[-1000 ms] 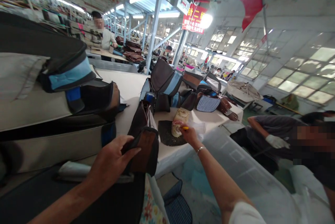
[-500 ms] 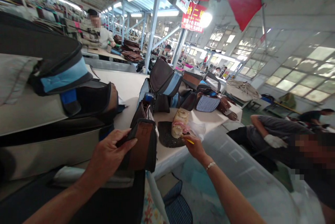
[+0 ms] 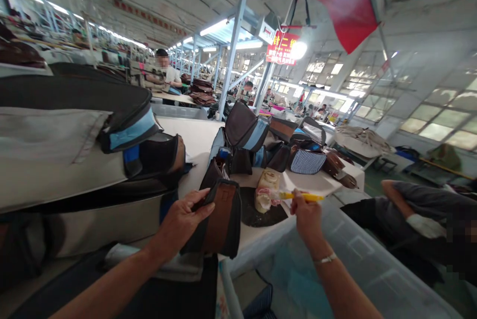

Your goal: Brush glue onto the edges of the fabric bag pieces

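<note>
My left hand (image 3: 182,222) is closed around the top edge of a dark bag piece with a brown panel (image 3: 219,219), holding it upright at the front edge of the white table (image 3: 194,135). My right hand (image 3: 305,212) is closed on a yellow pen (image 3: 301,196), raised just right of a cream container wrapped in pink (image 3: 266,190). That container stands on a dark round fabric piece (image 3: 261,214).
Large black, grey and blue bags (image 3: 85,150) are stacked at the left. More bags (image 3: 261,135) crowd the table's far end. A clear plastic bin (image 3: 335,269) sits below my right arm. A person in grey with a white glove (image 3: 421,222) bends at the right.
My right hand has come up and rightwards from the container, with the yellow pen now pointing right. The view has tilted upwards. My left hand keeps its hold on the bag piece.
</note>
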A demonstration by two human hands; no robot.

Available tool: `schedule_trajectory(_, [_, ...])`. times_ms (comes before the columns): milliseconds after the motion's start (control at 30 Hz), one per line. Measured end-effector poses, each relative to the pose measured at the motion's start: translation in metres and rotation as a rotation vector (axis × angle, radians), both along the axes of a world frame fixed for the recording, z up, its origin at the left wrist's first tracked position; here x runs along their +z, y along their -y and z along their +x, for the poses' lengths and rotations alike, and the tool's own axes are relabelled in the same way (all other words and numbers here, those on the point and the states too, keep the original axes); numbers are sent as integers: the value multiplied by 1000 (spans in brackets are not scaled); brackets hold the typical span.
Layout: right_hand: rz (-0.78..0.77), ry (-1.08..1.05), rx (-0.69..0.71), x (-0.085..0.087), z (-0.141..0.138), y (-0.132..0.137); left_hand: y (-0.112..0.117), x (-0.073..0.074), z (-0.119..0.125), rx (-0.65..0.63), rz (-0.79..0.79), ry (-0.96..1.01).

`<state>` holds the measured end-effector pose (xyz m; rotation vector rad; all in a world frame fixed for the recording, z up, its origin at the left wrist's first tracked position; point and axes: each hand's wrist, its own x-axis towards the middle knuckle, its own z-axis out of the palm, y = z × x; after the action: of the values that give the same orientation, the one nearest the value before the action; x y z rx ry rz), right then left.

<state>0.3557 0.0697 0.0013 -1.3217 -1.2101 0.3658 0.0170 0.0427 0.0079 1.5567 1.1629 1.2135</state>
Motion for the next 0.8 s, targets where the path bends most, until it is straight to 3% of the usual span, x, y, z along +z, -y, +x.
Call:
schedule_trajectory(33, [31, -36, 25, 23, -8, 2, 1, 1, 2, -28, 1, 1])
schedule_trajectory(133, [174, -270, 351, 87, -45, 9, 4, 1, 12, -118, -8, 13])
schedule_trajectory(233, [180, -143, 549, 122, -85, 12, 6, -3, 20, -164, -15, 44])
schedule_trajectory(367, [135, 196, 639, 122, -114, 0, 7, -8, 22, -121, -13, 44])
schedule_trajectory(467, [151, 439, 585, 119, -116, -11, 9, -6, 21, -142, -21, 47])
schedule_trajectory(567, [228, 503, 518, 125, -115, -8, 10, -3, 20, -199, -54, 117])
schedule_trajectory(733, [186, 595, 655, 129, -119, 6, 7, -5, 21, -178, -77, 168])
schedule_trajectory(800, [183, 695, 621, 131, -116, 9, 7, -5, 21, -190, -71, 154])
